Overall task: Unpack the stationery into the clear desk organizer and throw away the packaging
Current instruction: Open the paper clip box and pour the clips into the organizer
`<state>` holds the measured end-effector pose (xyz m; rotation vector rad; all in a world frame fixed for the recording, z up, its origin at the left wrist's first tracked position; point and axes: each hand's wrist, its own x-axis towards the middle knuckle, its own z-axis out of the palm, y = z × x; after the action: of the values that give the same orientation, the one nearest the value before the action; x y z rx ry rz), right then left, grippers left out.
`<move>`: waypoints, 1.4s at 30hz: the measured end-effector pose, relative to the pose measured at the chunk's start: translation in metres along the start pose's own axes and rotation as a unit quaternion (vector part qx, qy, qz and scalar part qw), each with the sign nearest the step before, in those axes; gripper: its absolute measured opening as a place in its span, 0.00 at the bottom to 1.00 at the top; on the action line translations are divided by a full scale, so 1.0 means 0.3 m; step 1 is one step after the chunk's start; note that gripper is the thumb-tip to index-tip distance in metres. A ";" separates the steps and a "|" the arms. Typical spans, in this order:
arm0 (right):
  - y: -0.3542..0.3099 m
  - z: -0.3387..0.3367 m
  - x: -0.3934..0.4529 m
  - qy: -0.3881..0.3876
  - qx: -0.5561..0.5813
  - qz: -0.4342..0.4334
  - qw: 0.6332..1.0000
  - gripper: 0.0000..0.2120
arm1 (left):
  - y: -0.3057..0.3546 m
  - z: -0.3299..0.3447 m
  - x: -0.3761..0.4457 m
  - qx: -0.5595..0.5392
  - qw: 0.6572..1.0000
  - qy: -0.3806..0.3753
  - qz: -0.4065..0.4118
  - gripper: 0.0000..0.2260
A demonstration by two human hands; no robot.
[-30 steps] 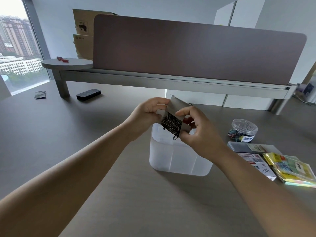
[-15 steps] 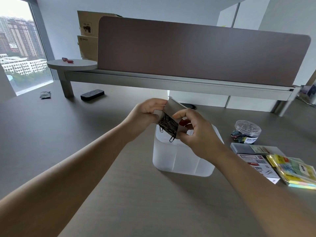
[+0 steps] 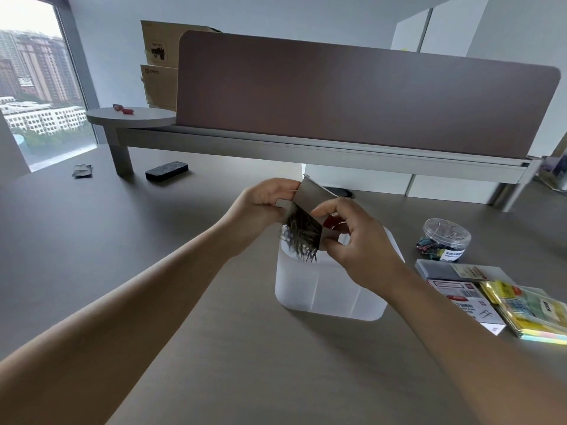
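Note:
A small grey cardboard box (image 3: 313, 194) is tilted open end down over the clear desk organizer (image 3: 328, 289). My left hand (image 3: 260, 207) grips its left side and my right hand (image 3: 352, 240) pinches its right side and flap. A blurred clump of dark paper clips (image 3: 300, 240) spills from the box toward the organizer's back left compartment. The organizer is translucent white with inner dividers; my right hand hides its far right part.
To the right lie a round clear tub of coloured binder clips (image 3: 445, 240), a flat grey case (image 3: 441, 269), a red-and-white pack (image 3: 469, 302) and wrapped sticky notes (image 3: 530, 311). A black eraser (image 3: 167, 170) and a dark packet (image 3: 82, 171) lie at far left under the raised shelf (image 3: 276, 148).
The paper clips have slid further out of the box and now fall in a loose blurred clump toward the organizer. Both hands keep their hold on the box.

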<state>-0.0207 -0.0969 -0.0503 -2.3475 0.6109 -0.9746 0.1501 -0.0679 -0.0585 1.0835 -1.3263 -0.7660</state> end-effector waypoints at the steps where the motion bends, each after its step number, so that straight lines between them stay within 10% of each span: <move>1: 0.000 -0.001 -0.001 -0.002 -0.002 0.001 1.000 0.20 | 0.002 0.002 -0.001 0.000 1.000 0.000 0.003 0.20; 42: 0.014 0.040 -0.026 0.084 -0.190 -0.159 0.965 0.11 | 0.039 -0.004 -0.091 -0.007 0.997 0.068 0.018 0.21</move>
<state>-0.0176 -0.0921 -0.0642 -2.7827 0.5327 -1.3072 0.1461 -0.0384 -0.0576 1.0798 -1.2197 -0.6618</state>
